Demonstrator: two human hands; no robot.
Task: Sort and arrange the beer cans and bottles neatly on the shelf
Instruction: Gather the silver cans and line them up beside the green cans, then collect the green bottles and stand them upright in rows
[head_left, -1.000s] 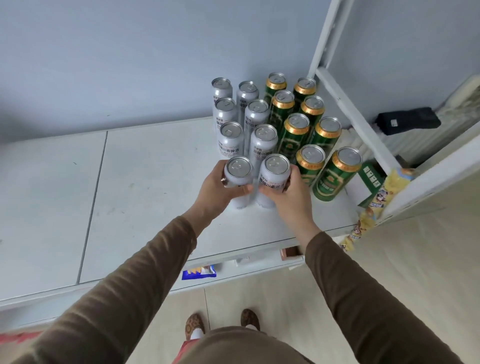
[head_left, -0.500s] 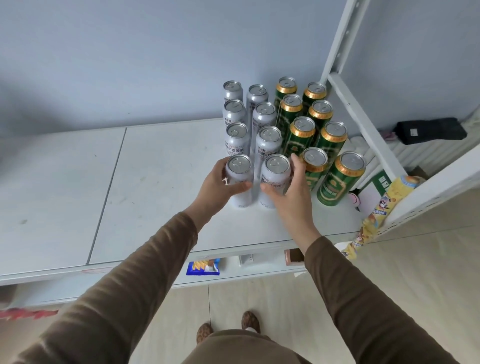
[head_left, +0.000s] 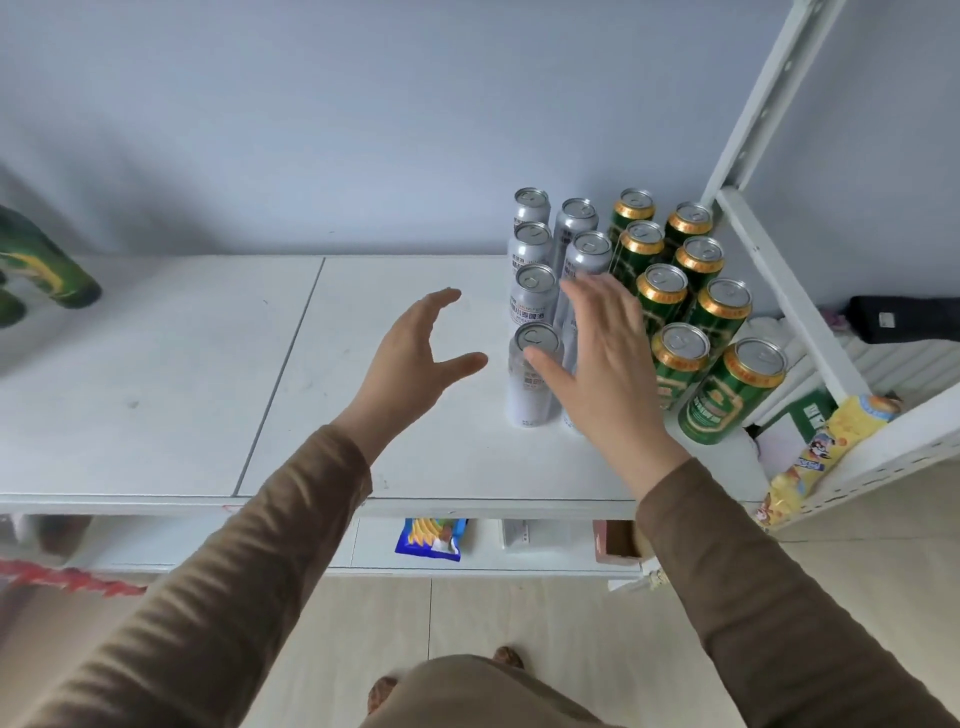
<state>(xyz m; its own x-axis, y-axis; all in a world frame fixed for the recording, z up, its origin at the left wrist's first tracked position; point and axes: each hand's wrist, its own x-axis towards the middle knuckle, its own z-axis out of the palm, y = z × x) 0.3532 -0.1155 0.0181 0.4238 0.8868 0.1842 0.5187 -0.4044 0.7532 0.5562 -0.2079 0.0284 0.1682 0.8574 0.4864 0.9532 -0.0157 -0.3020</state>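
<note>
Long brown sleeves (head_left: 218, 597); brown patterned shoes (head_left: 382, 693)

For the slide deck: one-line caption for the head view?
Both open hands, left and right, hover by the silver cans and green cans lined up on the white shelf.

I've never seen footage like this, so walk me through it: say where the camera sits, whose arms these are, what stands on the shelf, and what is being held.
There is no machine here. The camera is worn on a person's head and looks forward and down, so the two brown-sleeved arms are that person's own.

The left hand and the right hand are both open, fingers spread, with no grip on anything.

On the white shelf stand two groups of upright cans: silver cans in two columns, the right hand hiding part of one column, and green cans with gold rims in two columns beside them on the right. At the far left edge lie blurred green bottles. A blue snack packet lies on the shelf below.
</note>
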